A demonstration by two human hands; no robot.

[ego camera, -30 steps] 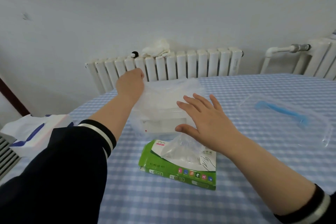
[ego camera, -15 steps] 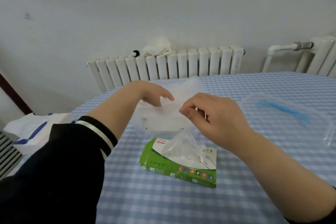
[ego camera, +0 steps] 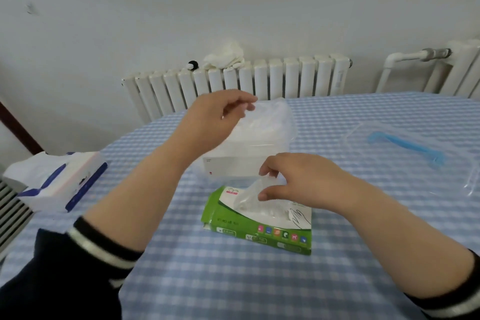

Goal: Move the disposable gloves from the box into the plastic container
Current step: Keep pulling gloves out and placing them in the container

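Observation:
A green and white glove box [ego camera: 259, 226] lies flat on the checked tablecloth, a clear disposable glove [ego camera: 253, 195] sticking up from its slot. My right hand [ego camera: 298, 182] pinches that glove between thumb and fingers just above the box. Behind the box stands the clear plastic container [ego camera: 249, 156], with thin clear gloves [ego camera: 270, 122] heaped over its top. My left hand [ego camera: 218, 117] hovers over the container's left side and pinches the edge of that clear film with its fingertips.
The container's clear lid [ego camera: 426, 156] with a blue handle lies to the right. A blue and white tissue pack [ego camera: 59, 182] sits at the table's left edge. A white radiator [ego camera: 259, 78] with a cloth on it runs along the wall behind.
My right hand came down from the container's top to the box and took hold of the protruding glove. My left hand lifted slightly and now pinches the film over the container.

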